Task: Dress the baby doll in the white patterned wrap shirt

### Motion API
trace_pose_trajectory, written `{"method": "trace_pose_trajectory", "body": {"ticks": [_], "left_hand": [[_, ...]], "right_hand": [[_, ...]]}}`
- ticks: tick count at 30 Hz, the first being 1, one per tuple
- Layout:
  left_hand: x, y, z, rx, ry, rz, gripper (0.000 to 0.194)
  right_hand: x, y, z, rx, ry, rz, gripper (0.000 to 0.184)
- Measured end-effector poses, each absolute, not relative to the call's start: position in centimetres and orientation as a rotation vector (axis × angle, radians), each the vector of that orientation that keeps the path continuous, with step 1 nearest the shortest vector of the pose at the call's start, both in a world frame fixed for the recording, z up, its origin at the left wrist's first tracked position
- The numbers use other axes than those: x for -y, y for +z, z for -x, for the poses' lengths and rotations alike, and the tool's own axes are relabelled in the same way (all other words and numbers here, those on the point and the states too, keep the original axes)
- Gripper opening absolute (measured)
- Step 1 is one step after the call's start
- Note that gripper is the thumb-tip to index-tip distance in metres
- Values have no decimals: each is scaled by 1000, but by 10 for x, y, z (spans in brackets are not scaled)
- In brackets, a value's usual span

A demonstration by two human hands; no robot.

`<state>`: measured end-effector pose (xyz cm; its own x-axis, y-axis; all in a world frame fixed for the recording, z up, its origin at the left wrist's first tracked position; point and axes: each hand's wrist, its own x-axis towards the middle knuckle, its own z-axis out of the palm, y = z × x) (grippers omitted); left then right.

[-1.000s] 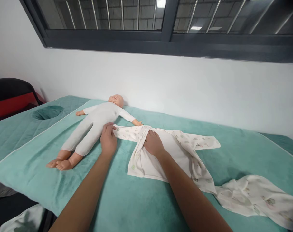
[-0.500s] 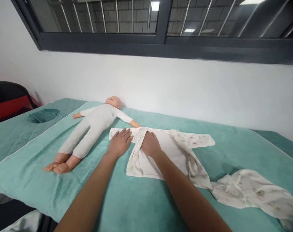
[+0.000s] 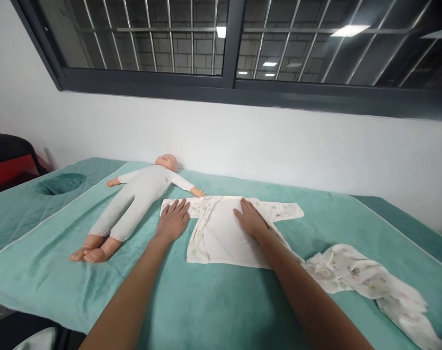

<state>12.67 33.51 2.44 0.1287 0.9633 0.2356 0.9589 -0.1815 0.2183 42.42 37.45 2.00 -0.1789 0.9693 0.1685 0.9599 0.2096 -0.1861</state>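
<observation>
A white baby shirt (image 3: 221, 233) with small prints lies spread on the teal bed cover, its front laid open and the pale inside showing. My left hand (image 3: 173, 219) rests flat on its left sleeve, fingers apart. Across the upper right part of the shirt lies my right hand (image 3: 250, 218), palm down with fingers stretched out. Left of the shirt, a baby doll (image 3: 144, 189) in a white bodysuit lies on its back. One doll hand reaches close to the left sleeve. Crumpled printed baby clothing (image 3: 366, 277) sits to the right, near the shirt's lower right corner.
The teal bed cover (image 3: 213, 306) spans a padded bed with a round face hole (image 3: 62, 183) at its left end. Behind stands a white wall (image 3: 261, 146) under a dark-framed barred window (image 3: 141, 83). A black and red chair (image 3: 11, 160) is at far left.
My right hand has moved right across the shirt, and its right front panel now lies folded outward. My left hand stays on the left sleeve. The camera view has tilted up slightly.
</observation>
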Motion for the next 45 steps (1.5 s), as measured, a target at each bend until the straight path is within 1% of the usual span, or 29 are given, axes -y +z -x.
{"method": "trace_pose_trajectory", "body": {"ticks": [3, 7, 9, 12, 15, 18, 20, 22, 24, 27, 29, 32, 35, 40, 45], "left_hand": [[-329, 23, -128, -2018, 534, -2318, 48], [-319, 23, -131, -2007, 642, -2320, 44], [-315, 26, -134, -2005, 761, -2293, 38], [-304, 34, -143, -2031, 1028, -2113, 28], [-284, 38, -158, -2025, 1207, -1989, 26], [-258, 33, -175, -2010, 1191, -2062, 26], [-243, 27, -185, -2045, 1114, -2131, 20], [-232, 23, -191, -2118, 1015, -2198, 14], [-227, 22, -194, -2175, 944, -2268, 10], [-225, 22, -195, -2123, 1025, -2345, 14], [-226, 21, -196, -2002, 1174, -2373, 15], [-226, 16, -197, -1846, 1321, -2376, 15], [-224, 12, -196, -1825, 1343, -2265, 17], [-222, 15, -193, -1817, 1407, -1863, 18], [-221, 17, -193, -1789, 1492, -1816, 20]], "right_hand": [[-372, 24, -429, 2245, 16, 1821, 59], [-356, 26, -412, 2287, -19, 1787, 52], [-343, 26, -396, 2343, -30, 1718, 51], [-321, 26, -368, 2455, -22, 1511, 51], [-308, 28, -349, 2506, 39, 1329, 50], [-306, 30, -346, 2477, 123, 1272, 46], [-308, 30, -351, 2417, 178, 1294, 44], [-311, 29, -356, 2319, 277, 1309, 43], [-313, 29, -358, 2117, 528, 1284, 42], [-322, 30, -357, 1737, 889, 1256, 37], [-333, 32, -353, 1568, 986, 1285, 35], [-351, 37, -343, 1358, 1118, 1294, 38], [-361, 41, -334, 1173, 1306, 1237, 37], [-354, 45, -336, 1032, 1595, 1117, 21], [-350, 49, -342, 998, 1752, 1051, 21]]}}
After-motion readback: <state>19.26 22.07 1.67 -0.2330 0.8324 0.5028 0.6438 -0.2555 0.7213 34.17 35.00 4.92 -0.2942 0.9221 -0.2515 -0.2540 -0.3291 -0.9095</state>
